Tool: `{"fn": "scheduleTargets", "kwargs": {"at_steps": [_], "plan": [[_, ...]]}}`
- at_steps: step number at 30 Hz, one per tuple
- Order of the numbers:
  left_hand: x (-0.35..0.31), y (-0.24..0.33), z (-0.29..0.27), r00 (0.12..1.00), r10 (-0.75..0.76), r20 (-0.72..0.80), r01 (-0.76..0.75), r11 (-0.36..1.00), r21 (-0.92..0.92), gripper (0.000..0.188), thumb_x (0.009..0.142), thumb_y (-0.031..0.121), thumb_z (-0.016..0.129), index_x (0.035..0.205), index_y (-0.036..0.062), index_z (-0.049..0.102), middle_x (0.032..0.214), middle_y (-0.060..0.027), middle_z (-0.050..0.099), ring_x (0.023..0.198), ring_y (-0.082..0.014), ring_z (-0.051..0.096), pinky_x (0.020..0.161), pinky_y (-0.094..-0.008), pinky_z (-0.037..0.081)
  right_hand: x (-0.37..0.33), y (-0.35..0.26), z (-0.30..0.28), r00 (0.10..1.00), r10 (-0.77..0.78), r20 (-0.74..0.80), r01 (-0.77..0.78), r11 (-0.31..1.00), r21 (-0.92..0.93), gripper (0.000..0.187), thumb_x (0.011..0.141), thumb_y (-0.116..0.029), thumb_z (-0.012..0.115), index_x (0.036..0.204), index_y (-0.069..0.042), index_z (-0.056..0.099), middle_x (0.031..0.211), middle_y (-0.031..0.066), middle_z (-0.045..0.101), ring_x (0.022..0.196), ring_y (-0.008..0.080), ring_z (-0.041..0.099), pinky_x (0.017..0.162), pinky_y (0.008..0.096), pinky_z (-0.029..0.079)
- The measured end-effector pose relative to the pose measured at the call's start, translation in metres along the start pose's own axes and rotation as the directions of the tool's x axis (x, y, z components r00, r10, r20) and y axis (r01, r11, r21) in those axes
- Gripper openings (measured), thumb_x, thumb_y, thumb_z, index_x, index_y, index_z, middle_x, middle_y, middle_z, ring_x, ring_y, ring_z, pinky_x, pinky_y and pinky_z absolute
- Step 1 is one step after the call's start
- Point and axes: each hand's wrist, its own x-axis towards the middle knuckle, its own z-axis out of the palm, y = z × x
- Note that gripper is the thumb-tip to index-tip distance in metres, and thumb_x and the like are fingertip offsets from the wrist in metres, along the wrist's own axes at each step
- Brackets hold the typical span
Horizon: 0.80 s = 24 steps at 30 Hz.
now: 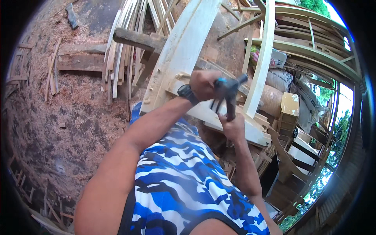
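Observation:
My right hand (234,128) is wrapped round the handle of a hammer (231,106), which stands upright with its dark head at the top. My left hand (204,84), with a black band at the wrist, is closed on a tool with a blue-and-black handle (221,82). That tool overlaps the hammer head and is blurred, so its kind and whether the two touch cannot be told. Beneath both hands lies a pale wooden piece (209,114) with cut ends at the right. A long, wide pale board (188,35) stretches away from it.
Wood strips (121,51) lie in a stack at the far left, near a dark beam (135,39). Shavings cover the floor (78,129). A long pale rail (264,58) runs along the right, beside sacks (279,78), a yellow box (290,102) and stacked wooden frames (313,51).

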Motion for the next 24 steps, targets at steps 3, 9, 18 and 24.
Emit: {"fn": "scheduleTargets", "kwargs": {"at_steps": [3, 9, 18, 24], "plan": [[0.003, -0.01, -0.003, 1.0, 0.006, 0.008, -0.006, 0.998, 0.062, 0.026, 0.083, 0.027, 0.075, 0.07, 0.0101, 0.06, 0.065, -0.0145, 0.062, 0.059, -0.0372, 0.064, 0.053, -0.0452, 0.049, 0.002, -0.014, -0.027, 0.986, 0.13, 0.101, -0.148, 0.971, 0.189, 0.038, 0.087, -0.027, 0.079, 0.068, 0.002, 0.061, 0.056, 0.0068, 0.058, 0.049, 0.0158, 0.052, 0.05, 0.0368, 0.041], [0.008, -0.023, 0.025, 0.748, -0.114, 0.654, 0.04, 0.991, 0.128, 0.007, 0.074, 0.018, 0.068, 0.079, 0.0136, 0.069, 0.071, -0.0156, 0.066, 0.069, -0.041, 0.066, 0.062, -0.0493, 0.053, -0.032, 0.003, -0.015, 0.972, 0.196, 0.133, -0.236, 0.832, 0.503, 0.04, 0.091, -0.025, 0.076, 0.063, -0.008, 0.055, 0.051, 0.0015, 0.052, 0.039, 0.0113, 0.047, 0.038, 0.0286, 0.035], [0.006, 0.034, 0.006, 0.998, 0.015, 0.056, -0.012, 0.999, -0.043, 0.013, 0.079, 0.018, 0.074, 0.075, 0.0105, 0.065, 0.068, -0.014, 0.063, 0.063, -0.0357, 0.066, 0.054, -0.0445, 0.051, -0.042, -0.005, -0.031, 0.987, 0.151, 0.059, -0.156, 0.787, 0.597, 0.037, 0.091, -0.023, 0.077, 0.066, -0.007, 0.055, 0.051, -0.0001, 0.05, 0.039, 0.0099, 0.044, 0.038, 0.0265, 0.034], [0.002, 0.021, 0.002, 0.999, -0.039, 0.03, 0.04, 0.999, -0.033, 0.011, 0.078, 0.014, 0.075, 0.075, 0.009, 0.066, 0.068, -0.0133, 0.064, 0.062, -0.033, 0.067, 0.055, -0.0416, 0.051, -0.045, -0.023, -0.049, 0.993, 0.117, 0.031, -0.115, 0.835, 0.537, 0.032, 0.09, -0.021, 0.078, 0.07, -0.006, 0.057, 0.053, -0.0002, 0.052, 0.041, 0.0093, 0.047, 0.04, 0.0262, 0.036]]}}
